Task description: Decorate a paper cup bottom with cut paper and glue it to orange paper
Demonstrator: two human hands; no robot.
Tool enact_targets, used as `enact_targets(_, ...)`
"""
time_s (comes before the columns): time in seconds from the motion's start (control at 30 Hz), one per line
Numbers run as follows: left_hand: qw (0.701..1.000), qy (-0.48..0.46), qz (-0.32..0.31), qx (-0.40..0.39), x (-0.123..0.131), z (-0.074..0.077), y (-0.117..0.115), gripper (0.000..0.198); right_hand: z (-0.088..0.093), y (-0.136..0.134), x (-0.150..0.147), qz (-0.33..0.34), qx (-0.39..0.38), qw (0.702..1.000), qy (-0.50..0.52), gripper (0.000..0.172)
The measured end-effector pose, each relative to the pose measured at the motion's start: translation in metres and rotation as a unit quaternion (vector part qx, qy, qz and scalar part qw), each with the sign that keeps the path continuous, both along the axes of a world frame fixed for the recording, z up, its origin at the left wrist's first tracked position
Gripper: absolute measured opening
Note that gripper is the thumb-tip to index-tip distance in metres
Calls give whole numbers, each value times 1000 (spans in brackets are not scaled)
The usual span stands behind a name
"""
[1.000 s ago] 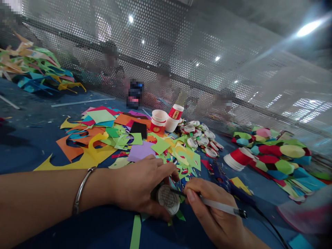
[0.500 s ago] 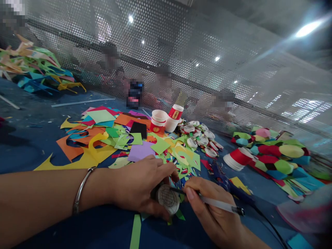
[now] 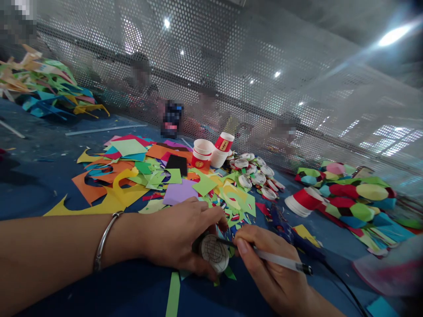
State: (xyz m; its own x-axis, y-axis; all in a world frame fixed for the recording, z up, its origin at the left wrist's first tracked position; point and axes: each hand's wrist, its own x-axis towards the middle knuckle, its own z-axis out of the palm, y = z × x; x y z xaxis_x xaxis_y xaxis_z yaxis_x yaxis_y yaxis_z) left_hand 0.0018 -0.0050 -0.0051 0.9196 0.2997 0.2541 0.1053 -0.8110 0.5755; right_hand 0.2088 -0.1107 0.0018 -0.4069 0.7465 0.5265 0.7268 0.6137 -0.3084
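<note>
Head view: near the bottom centre of the frame, I see the left hand (image 3: 180, 235) curled around a small white disc (image 3: 215, 259), thumb along its lower edge and fingers arched above, so that grip is narrow and holds the disc in place. Dark crossing lines cover much of the disc's face. Just right of it, the right hand (image 3: 269, 266) pinches a pen (image 3: 280, 259) between thumb and fingers, its tip at the disc's upper edge and its black end pointing to the lower right. A silver bracelet (image 3: 102, 246) circles the left wrist. Past the hands, across the middle of the frame, paper scraps (image 3: 127, 196) in yellow, orange, green and purple overlap on the blue table (image 3: 92, 293). Paper cups (image 3: 202, 156) stand at the scraps' far edge, with a heap of round pieces (image 3: 259, 174) right beside them. Farther right come a red and white cup (image 3: 306, 201) and many-coloured paper shapes (image 3: 358, 193), and a blue tool (image 3: 299, 240) with a black cord lies near the right hand. More offcuts (image 3: 49, 83) pile up at upper left, and perforated mesh (image 3: 198, 48) rises behind everything.
</note>
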Motion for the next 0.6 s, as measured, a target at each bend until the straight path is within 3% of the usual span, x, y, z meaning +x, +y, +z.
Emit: enact_targets(0.6,1000,-5,-6,0,0,-1,1,62,-1,1,1,-2,4,1000,7,16)
